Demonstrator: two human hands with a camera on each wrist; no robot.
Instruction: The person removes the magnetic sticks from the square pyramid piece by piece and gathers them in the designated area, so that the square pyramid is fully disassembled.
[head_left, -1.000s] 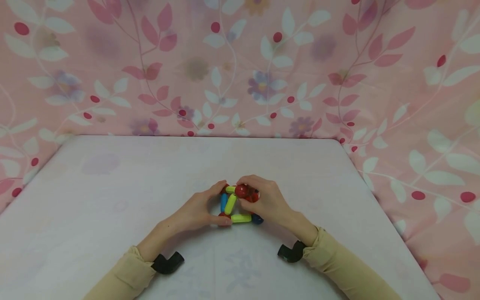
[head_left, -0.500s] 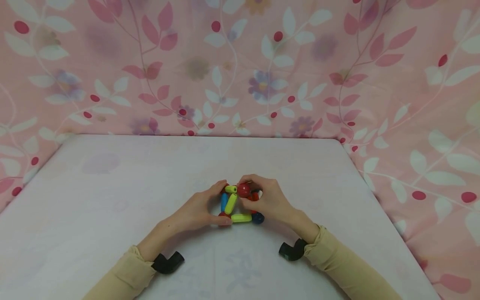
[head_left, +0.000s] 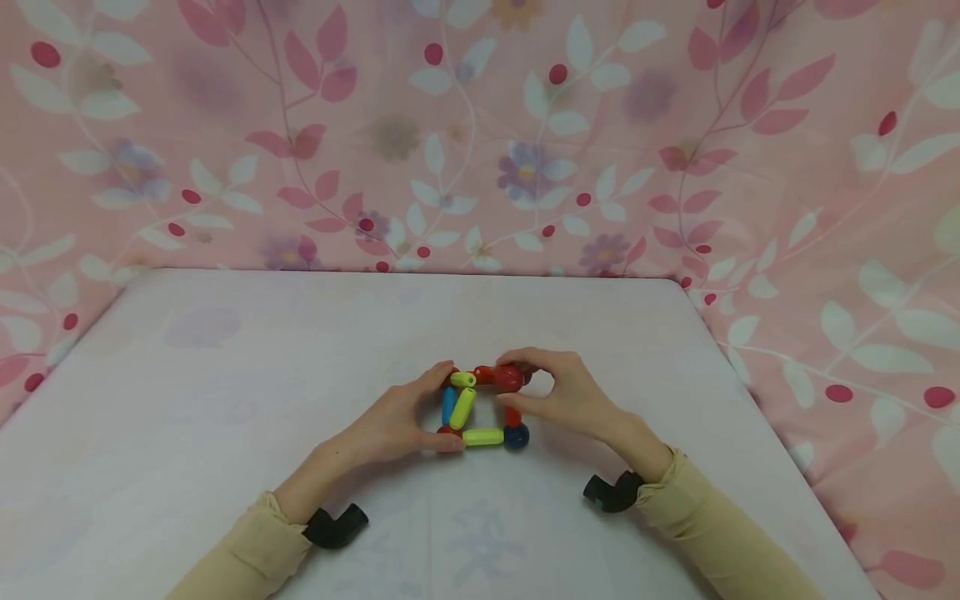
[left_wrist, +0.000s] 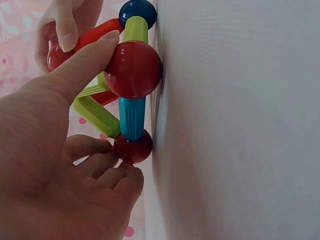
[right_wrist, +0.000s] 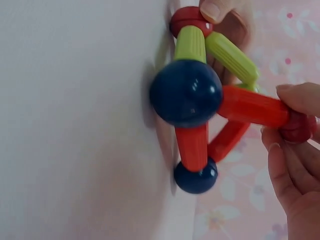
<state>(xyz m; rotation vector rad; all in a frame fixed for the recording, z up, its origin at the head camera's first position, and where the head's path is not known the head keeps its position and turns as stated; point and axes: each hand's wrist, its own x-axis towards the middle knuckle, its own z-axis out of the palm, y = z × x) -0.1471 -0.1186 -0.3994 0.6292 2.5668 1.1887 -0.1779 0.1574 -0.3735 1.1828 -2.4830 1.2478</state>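
A frame of magnetic balls and sticks stands on the table, with yellow-green, blue and red sticks. My left hand (head_left: 390, 422) grips its left side, thumb at the near red ball (left_wrist: 134, 70) and fingertips at the far red ball (left_wrist: 133, 146). A blue stick (left_wrist: 132, 118) joins those two balls. My right hand (head_left: 573, 396) pinches another red ball (head_left: 509, 378), raised at the end of a slanting red stick (right_wrist: 255, 106). That stick runs up from the near dark blue ball (head_left: 516, 437). Two yellow-green sticks meet at their upper ends, apart from the pinched ball.
A white cloth covers the table (head_left: 225, 375). Behind and along the right side hangs a pink floral curtain (head_left: 465, 150). Black curved pieces (head_left: 336, 527) stick out at both wrists, close over the cloth.
My right hand has moved right with the red ball, away from the upper ends of the yellow-green sticks. More red sticks now show. The left hand keeps its hold in place.
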